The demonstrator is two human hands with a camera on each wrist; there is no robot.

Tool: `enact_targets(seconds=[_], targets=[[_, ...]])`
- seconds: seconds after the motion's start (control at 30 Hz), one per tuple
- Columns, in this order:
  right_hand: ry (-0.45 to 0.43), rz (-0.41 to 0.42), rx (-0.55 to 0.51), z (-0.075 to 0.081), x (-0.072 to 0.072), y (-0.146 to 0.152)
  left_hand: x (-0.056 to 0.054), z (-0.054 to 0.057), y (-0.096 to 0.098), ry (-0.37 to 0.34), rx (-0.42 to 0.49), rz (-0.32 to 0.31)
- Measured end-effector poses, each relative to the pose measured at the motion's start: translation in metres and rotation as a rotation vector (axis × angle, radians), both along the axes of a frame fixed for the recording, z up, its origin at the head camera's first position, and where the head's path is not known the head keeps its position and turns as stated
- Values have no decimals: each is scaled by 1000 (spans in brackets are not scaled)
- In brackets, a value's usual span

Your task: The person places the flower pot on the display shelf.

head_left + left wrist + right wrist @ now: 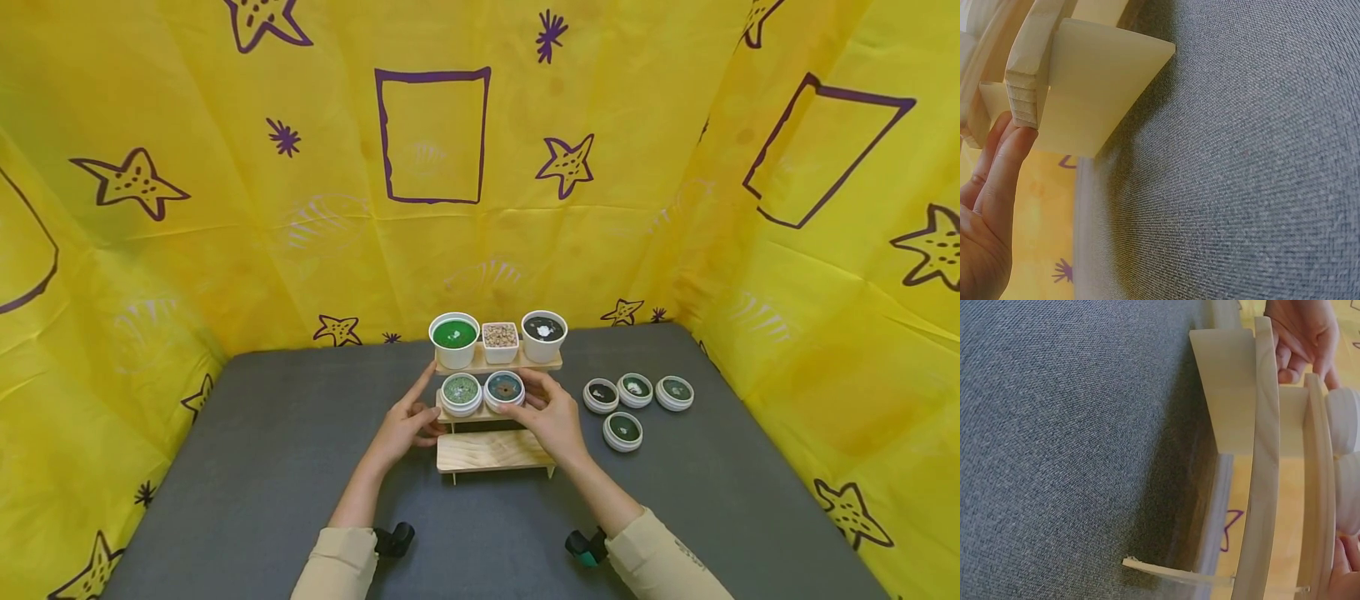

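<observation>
A three-step wooden display stand stands on the grey table. In the head view my left hand is at the stand's left side, its fingers touching the ends of the steps; the left wrist view shows fairly straight fingers against a wooden end. My right hand holds a small white jar with a blue-green top on the middle step, thumb in front and fingers on its right side. Beside it sits a white jar with a speckled green top. The right wrist view shows only fingertips of that hand.
On the top step stand a tub of green contents, a square cup of beige bits and a tub with a dark top. Several small white jars rest on the table at the right. Yellow patterned cloth surrounds the table.
</observation>
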State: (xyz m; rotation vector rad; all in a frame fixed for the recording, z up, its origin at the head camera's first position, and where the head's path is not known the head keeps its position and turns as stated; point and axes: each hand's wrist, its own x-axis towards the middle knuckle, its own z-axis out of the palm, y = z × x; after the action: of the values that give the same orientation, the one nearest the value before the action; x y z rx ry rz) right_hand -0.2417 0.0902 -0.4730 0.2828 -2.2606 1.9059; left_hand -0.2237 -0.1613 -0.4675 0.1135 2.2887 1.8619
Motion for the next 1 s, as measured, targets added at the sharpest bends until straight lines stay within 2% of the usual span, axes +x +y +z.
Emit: enact_targets(seconds=[0.13,0.43,0.53,0.73,1.0], targets=[[10,14,-34,0,1,4,2,3,0,6,7,-2],[44,-3,-50,-3,4,19,0,0,0,-5,0,1],[38,-18,-42,-3,5,26,-4,-7,-1,-11,-1,4],[11,-73,-23,-2,9,41,-14,-28,-4,31,-21,14],[-10,-145,36,-5,9,65,-14,-29,-4,42,-19,14]])
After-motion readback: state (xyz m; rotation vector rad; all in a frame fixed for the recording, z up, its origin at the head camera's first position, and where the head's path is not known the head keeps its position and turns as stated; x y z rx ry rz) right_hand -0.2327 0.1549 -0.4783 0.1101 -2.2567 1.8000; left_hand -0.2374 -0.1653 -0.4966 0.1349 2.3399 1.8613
